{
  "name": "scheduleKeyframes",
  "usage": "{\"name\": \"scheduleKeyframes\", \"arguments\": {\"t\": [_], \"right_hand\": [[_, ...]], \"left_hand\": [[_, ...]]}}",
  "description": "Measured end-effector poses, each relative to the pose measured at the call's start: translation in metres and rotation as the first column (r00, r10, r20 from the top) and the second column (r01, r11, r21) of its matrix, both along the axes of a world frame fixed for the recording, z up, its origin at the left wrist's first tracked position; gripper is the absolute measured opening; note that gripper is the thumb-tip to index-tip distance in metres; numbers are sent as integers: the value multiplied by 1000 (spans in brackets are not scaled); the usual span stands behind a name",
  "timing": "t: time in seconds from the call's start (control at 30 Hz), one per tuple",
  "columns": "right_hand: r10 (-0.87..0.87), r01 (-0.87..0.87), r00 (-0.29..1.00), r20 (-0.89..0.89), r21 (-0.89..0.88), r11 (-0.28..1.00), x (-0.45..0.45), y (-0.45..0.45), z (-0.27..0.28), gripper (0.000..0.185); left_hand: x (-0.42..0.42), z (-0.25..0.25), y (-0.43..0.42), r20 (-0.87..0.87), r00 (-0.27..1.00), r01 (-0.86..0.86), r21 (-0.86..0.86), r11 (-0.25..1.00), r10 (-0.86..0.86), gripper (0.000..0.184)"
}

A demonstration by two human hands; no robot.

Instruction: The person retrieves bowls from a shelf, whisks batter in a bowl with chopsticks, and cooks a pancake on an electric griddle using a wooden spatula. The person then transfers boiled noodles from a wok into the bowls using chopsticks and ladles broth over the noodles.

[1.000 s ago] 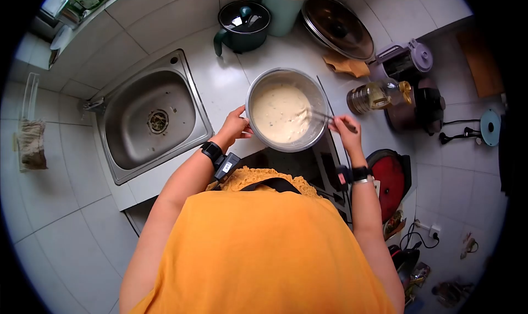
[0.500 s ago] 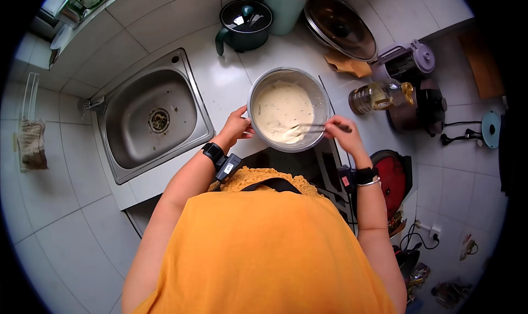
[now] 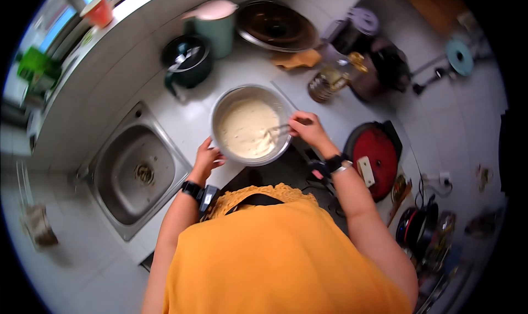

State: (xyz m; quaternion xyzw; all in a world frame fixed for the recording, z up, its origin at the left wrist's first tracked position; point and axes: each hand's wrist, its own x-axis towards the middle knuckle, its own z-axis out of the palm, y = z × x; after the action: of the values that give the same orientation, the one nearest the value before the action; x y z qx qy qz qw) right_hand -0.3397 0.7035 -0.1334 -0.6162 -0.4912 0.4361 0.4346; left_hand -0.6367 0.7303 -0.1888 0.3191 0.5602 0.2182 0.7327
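Observation:
A round metal bowl (image 3: 279,102) of pale, thick batter (image 3: 246,124) with small dark flecks stands near the counter's front edge. My left hand (image 3: 208,159) grips its lower left side, the thumb at the rim and the fingers curled around the outside. On the opposite side, my right hand (image 3: 309,128) is closed around the dark handle of a utensil (image 3: 282,129). Its thin grey shaft slants over the rim into the batter. The utensil's working end is sunk and blurred, so its kind cannot be made out.
Left of the bowl is a steel sink (image 3: 126,171). Behind stand a dark green pot (image 3: 190,72), a green jug (image 3: 217,36) and a large pan lid (image 3: 275,25). To the right are an oil bottle (image 3: 325,85) and a red round appliance (image 3: 379,157).
The camera view has turned and shifted, so the whole scene appears moved and blurred. Both hands keep their holds on bowl and utensil. The utensil remains in the batter.

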Motion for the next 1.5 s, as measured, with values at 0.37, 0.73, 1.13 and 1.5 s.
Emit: {"name": "scheduleKeyframes", "arguments": {"t": [0.37, 0.73, 1.13, 1.5], "right_hand": [[331, -634, 487, 808, 67, 770, -74, -56, 6, 14], [106, -475, 626, 773, 269, 838, -98, -100, -11, 15], [-410, 229, 542, 734, 340, 912, 101, -275, 24, 19], [-471, 329, 547, 692, 339, 881, 192, -339, -2, 39]], "left_hand": [[0, -3, 1, 76, 997, 33, -14, 999, -32, 46], [-4, -30, -3, 257, 966, -17, -47, 999, 29, 27], [20, -1, -77, 196, 970, -105, -184, 977, 141, 63], [138, -2, -156, 214, 968, -61, -318, 946, 134, 55]]}}
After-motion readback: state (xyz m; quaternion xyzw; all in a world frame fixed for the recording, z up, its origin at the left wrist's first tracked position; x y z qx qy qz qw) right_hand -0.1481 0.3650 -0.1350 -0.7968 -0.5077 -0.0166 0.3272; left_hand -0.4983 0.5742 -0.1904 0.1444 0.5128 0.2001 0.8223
